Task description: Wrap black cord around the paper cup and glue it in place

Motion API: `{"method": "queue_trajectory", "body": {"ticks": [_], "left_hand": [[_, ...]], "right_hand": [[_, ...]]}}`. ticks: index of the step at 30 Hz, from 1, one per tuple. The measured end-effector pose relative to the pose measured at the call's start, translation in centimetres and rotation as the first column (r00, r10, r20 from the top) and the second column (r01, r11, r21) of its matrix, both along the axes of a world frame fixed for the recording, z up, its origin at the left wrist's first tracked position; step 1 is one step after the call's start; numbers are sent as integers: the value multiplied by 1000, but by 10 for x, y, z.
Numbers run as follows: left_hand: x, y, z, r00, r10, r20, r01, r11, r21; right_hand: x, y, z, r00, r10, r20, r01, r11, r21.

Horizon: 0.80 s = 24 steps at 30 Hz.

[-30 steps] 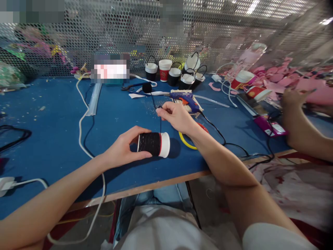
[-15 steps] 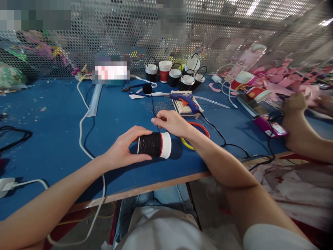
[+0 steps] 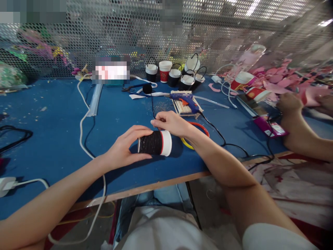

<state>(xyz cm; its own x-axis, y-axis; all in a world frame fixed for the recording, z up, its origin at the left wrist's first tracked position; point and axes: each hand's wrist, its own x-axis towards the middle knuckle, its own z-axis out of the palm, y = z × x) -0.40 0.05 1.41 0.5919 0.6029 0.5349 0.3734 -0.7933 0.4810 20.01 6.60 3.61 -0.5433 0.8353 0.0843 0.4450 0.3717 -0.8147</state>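
Note:
A paper cup [image 3: 151,143] lies on its side above the blue table, its body wrapped in black cord and its white end facing right, with a thin red band beside it. Fingers and thumb of my left hand [image 3: 130,144] grip it from the left. Just above the cup, my right hand [image 3: 169,122] pinches the black cord [image 3: 153,106]. That cord runs up to a small black ball of cord [image 3: 147,89] farther back on the table.
Black-wrapped cups [image 3: 174,77] with handles and a red cup [image 3: 164,71] stand at the back. A blue glue gun [image 3: 184,100] rests on sticks; red and yellow rings [image 3: 200,128] lie beneath my right forearm. Another person's hand [image 3: 290,104] is among pink pieces at right.
The cup has tilted and turned slightly in my left hand, its white end a little higher. My right hand has barely moved. The other person's hand at the right has shifted left.

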Motion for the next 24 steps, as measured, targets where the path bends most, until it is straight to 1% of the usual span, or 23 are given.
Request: {"method": "queue_trajectory", "body": {"ticks": [11, 14, 16, 19, 21, 24], "left_hand": [[1, 0, -2, 997, 18, -69, -10, 993, 119], [1, 0, -4, 997, 20, -80, -9, 991, 135], [1, 0, -4, 998, 41, -56, -36, 994, 100], [0, 3, -7, 992, 104, 65, -103, 994, -26], [0, 6, -10, 974, 145, 171, -128, 986, -107], [-1, 10, -15, 952, 165, 259, -130, 981, -147]], "right_hand": [[0, 0, -1, 1000, -3, -22, 4, 1000, 26], [-1, 0, -2, 998, -28, -52, 30, 999, 24], [1, 0, -2, 995, -62, -76, 65, 997, 37], [8, -1, 4, 993, -80, -85, 87, 993, 81], [14, -3, 10, 998, -21, -61, 26, 997, 74], [21, -6, 17, 990, 141, -11, -141, 990, -18]]}}
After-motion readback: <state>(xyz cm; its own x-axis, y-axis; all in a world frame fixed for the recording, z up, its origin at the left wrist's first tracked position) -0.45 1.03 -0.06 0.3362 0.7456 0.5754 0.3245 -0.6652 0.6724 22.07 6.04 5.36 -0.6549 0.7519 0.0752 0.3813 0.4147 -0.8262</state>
